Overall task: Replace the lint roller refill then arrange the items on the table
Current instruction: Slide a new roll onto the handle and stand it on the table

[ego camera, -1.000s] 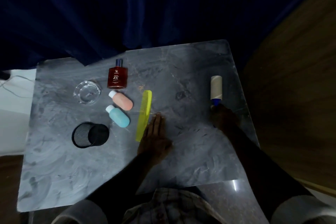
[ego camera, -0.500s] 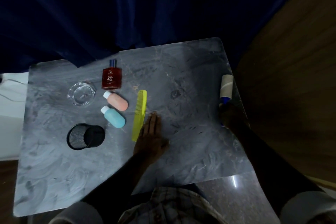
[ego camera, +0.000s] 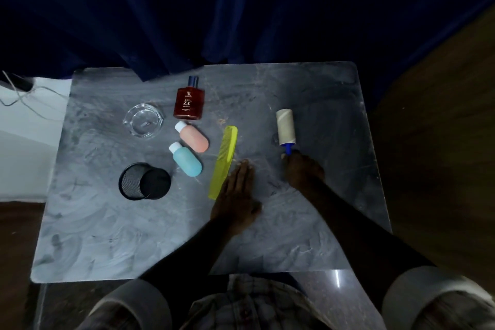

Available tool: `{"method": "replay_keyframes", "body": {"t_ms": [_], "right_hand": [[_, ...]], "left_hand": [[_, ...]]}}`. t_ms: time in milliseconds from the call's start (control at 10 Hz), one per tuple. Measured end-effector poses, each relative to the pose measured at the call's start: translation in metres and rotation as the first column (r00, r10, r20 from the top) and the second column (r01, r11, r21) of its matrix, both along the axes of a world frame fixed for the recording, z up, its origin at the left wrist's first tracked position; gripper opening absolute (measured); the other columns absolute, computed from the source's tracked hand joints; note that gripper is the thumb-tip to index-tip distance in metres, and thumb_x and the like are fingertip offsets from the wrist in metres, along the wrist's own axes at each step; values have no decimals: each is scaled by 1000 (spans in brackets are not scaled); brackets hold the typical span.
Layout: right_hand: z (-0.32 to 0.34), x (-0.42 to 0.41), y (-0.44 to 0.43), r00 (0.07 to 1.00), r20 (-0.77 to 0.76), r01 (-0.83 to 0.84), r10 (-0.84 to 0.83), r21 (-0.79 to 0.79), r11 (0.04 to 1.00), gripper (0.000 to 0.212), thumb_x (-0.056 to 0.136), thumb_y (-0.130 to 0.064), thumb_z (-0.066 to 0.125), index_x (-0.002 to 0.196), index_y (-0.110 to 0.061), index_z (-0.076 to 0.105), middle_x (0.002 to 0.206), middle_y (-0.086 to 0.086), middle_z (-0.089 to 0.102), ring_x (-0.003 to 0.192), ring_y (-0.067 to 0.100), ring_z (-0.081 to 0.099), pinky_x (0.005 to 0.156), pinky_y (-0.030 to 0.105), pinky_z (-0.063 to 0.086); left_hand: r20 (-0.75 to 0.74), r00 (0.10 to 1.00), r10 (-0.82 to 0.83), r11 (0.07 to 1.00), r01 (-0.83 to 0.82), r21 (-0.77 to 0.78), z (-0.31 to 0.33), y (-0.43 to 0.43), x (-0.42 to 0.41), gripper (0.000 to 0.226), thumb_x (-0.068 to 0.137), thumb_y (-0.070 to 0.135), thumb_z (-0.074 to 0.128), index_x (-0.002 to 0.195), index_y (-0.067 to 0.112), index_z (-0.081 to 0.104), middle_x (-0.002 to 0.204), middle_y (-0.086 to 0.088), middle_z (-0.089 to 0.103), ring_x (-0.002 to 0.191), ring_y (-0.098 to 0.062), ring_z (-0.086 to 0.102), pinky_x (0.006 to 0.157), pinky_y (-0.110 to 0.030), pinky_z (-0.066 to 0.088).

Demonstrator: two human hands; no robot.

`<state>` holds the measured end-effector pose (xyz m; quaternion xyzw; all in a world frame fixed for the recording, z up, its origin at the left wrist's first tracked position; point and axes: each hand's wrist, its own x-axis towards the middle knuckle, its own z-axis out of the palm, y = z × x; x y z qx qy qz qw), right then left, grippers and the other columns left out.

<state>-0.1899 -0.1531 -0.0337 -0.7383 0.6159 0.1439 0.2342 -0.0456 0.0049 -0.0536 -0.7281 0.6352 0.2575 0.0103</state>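
A lint roller [ego camera: 286,127] with a pale roll and a blue neck lies on the grey marble table [ego camera: 134,236], right of centre. My right hand [ego camera: 304,171] is closed around its handle, which is hidden in the fist. My left hand [ego camera: 237,195] rests flat on the table, fingers together, touching nothing but lying just right of a yellow-green comb [ego camera: 223,161]. Left of the comb lie a pink bottle [ego camera: 193,136] and a blue bottle [ego camera: 186,159].
A red perfume bottle [ego camera: 189,100] lies at the back, a clear glass dish [ego camera: 143,120] to its left. A black mesh cup [ego camera: 144,181] lies on its side at the left. Dark blue curtains hang behind the table; a wooden surface lies to the right.
My right hand has brought the lint roller from the table's right edge inward toward the comb. My left hand stays flat beside the comb.
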Motion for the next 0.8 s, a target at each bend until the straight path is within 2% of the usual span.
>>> {"method": "replay_keyframes", "body": {"t_ms": [100, 200, 300, 400, 500, 700, 800], "right_hand": [[-1, 26, 17, 997, 57, -37, 47, -167, 985, 36, 104, -36, 44, 116, -7, 63, 109, 21, 71, 101, 40, 70, 86, 44, 54], [1, 42, 27, 993, 38, -108, 112, -101, 989, 38, 105, -37, 38, 120, -11, 61, 116, 19, 69, 107, 38, 68, 91, 43, 52], [1, 53, 32, 994, 0, -109, 110, -107, 988, 42, 105, -46, 35, 121, -15, 60, 116, 14, 72, 108, 35, 69, 89, 40, 53], [-1, 60, 38, 989, 9, -147, 148, -84, 986, 39, 105, -41, 36, 119, -15, 61, 115, 14, 71, 107, 35, 69, 88, 39, 53], [-3, 62, 39, 985, 5, -168, 170, -128, 977, 42, 106, -43, 35, 119, -13, 60, 112, 13, 73, 106, 35, 70, 86, 39, 54], [-1, 52, 34, 988, -11, -153, 153, -134, 979, 44, 107, -43, 33, 122, -10, 58, 116, 16, 71, 110, 36, 68, 89, 40, 52], [-1, 34, 22, 997, -6, -75, 75, -110, 991, 45, 107, -43, 31, 124, -10, 57, 122, 17, 68, 116, 36, 65, 95, 41, 50]], "left_hand": [[-26, 1000, 14, 1000, -14, -10, -1, -1, 0, 105, 95, 52, 57, 168, 12, -7, 177, -11, -15, 165, -27, -12, 135, -44, 7], [-37, 999, 29, 999, -30, -25, -2, -1, 0, 105, 95, 50, 58, 168, 12, -7, 177, -11, -14, 166, -28, -11, 136, -43, 6], [-55, 998, 43, 999, -44, -19, -4, -1, 0, 104, 96, 49, 59, 168, 13, -6, 177, -10, -13, 166, -28, -10, 136, -44, 6], [-54, 998, 44, 998, -46, -32, -4, -1, 0, 104, 96, 49, 59, 169, 12, -5, 178, -11, -11, 166, -28, -9, 136, -43, 7], [-45, 998, 38, 998, -40, -44, -3, 0, 0, 105, 96, 49, 59, 168, 11, -6, 178, -12, -9, 166, -28, -7, 135, -44, 10], [-41, 999, 34, 999, -34, -19, -1, -1, 0, 101, 97, 49, 57, 169, 12, -5, 178, -11, -12, 166, -28, -9, 136, -45, 9], [-17, 1000, 18, 1000, -18, -3, 0, 0, 0, 102, 97, 52, 55, 168, 13, -7, 177, -10, -15, 166, -27, -10, 135, -45, 8]]}}
